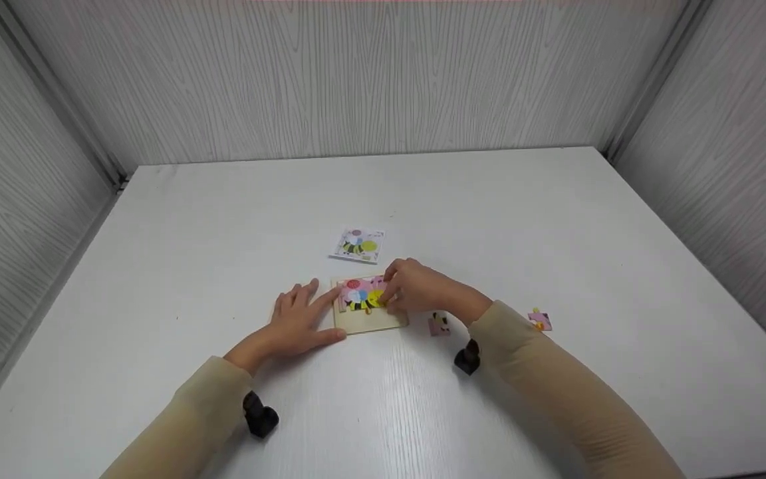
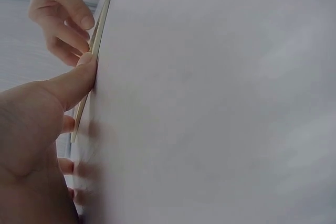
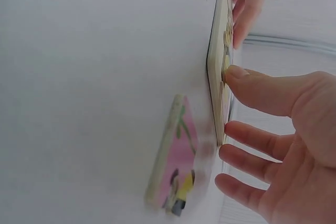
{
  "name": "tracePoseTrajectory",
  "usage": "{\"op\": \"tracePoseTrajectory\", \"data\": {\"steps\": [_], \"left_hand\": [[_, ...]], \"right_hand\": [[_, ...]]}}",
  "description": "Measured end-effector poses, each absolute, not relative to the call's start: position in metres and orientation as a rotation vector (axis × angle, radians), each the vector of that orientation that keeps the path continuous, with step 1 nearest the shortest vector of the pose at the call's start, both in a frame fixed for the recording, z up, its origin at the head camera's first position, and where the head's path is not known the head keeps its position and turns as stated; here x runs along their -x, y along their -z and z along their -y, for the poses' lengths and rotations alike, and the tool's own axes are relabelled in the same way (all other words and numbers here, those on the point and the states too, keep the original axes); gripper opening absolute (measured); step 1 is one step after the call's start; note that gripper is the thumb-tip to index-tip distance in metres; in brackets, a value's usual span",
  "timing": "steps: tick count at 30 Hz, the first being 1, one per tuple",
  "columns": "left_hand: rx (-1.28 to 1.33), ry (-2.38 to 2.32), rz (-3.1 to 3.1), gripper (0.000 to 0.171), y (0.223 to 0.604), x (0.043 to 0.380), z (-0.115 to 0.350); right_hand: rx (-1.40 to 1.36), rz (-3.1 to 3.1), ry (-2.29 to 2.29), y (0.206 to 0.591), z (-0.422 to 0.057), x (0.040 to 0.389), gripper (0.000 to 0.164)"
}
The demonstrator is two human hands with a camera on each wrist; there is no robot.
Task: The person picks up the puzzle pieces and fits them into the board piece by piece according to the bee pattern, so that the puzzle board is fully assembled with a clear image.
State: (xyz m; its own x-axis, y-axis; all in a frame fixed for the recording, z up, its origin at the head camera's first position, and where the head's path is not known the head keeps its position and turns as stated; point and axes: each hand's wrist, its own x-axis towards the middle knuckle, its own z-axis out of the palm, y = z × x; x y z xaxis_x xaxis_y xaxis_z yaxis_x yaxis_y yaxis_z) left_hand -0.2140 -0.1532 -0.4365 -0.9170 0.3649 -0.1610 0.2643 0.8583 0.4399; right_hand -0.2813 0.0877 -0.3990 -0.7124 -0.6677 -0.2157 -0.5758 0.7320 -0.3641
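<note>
A square wooden puzzle board [image 1: 373,322] lies in front of me, its upper part filled with pink pieces showing a bee and a yellow shape. My left hand [image 1: 300,322] is spread flat at the board's left side. Its thumb [image 2: 84,69] rests against the near corner, and other fingertips touch the left edge. With bent thumb and index finger, my right hand [image 1: 416,286] pinches a puzzle piece [image 1: 376,297] at the upper right of the board. The right thumb [image 3: 244,77] is down at the piece, while the remaining fingers extend past the board's right edge.
Right of the board lies a loose pink puzzle piece [image 1: 439,324], partly beneath the right wrist. Another loose piece [image 1: 540,320] sits farther right, beside the sleeve. Behind the board is a picture card [image 1: 358,245] with the same bee. Wood-grain panels [image 1: 356,80] enclose the white table [image 1: 223,219].
</note>
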Motion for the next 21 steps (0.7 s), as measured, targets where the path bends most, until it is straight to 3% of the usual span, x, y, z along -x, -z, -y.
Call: {"op": "tracePoseTrajectory", "data": {"steps": [21], "left_hand": [[-0.501, -0.617, -2.802, 0.082, 0.439, 0.214, 0.154]], "right_hand": [[1.021, -2.612, 0.606, 0.388, -0.139, 0.256, 0.032]]}}
